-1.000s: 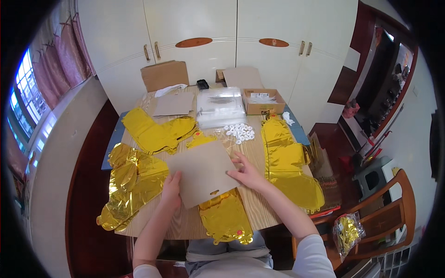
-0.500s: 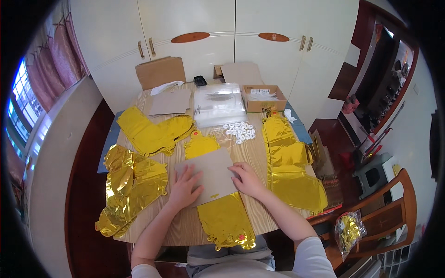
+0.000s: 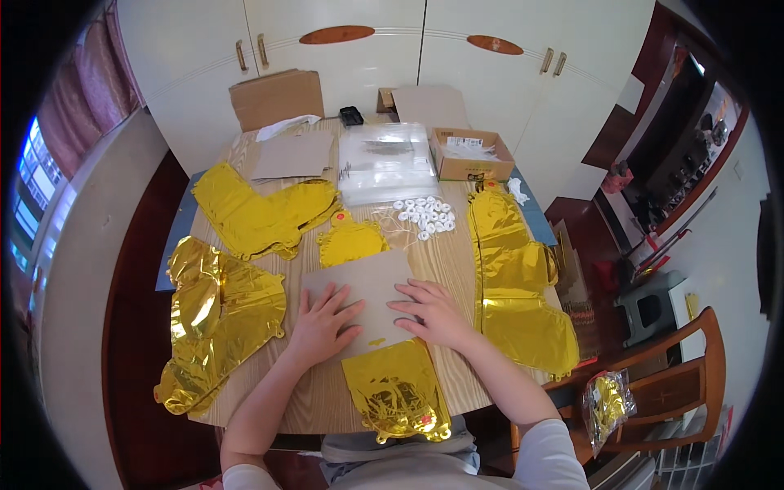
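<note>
A grey cardboard sheet (image 3: 374, 299) lies across the middle of a flat gold foil balloon (image 3: 397, 390). The balloon's far end shows beyond the sheet, its near end toward the table's front edge. My left hand (image 3: 327, 324) rests on the sheet's left part, fingers spread. On the right part, my right hand (image 3: 433, 313) lies with its fingers stretched out toward the left. Neither hand grips anything. A small gold scrap or the foil's edge shows near the sheet's lower edge; I cannot tell which.
More gold foil balloons lie at the left (image 3: 220, 322), far left (image 3: 253, 214) and right (image 3: 518, 286). Clear plastic bags (image 3: 384, 163), white ribbon rolls (image 3: 425, 216) and a cardboard box (image 3: 474, 167) stand toward the back. A wooden chair (image 3: 706, 367) is at the right.
My right hand has moved from the sheet's right edge further onto it, fingers now spread. The left hand stays on the sheet. The whole view has shifted slightly.
</note>
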A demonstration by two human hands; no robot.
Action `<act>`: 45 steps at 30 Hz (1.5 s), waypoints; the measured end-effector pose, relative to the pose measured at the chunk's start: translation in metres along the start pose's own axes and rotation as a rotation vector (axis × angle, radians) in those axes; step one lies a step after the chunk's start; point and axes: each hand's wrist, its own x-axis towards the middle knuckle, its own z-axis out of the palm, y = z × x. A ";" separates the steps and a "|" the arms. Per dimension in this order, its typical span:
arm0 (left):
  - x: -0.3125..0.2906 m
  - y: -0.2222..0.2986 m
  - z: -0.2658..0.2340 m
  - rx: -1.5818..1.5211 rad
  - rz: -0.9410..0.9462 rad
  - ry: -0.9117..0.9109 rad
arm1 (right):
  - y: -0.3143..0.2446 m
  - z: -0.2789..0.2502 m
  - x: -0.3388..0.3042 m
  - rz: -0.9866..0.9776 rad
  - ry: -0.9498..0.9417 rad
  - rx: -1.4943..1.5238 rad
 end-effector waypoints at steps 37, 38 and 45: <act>0.000 0.000 0.002 -0.041 0.224 -0.053 | -0.068 -0.088 -0.069 -0.292 -0.682 -0.096; 0.000 0.000 0.003 -0.036 0.225 -0.049 | -0.072 -0.084 -0.079 -0.306 -0.660 -0.136; -0.002 0.000 0.000 -0.065 0.225 -0.088 | -0.078 -0.032 -0.132 -0.396 -0.262 -0.316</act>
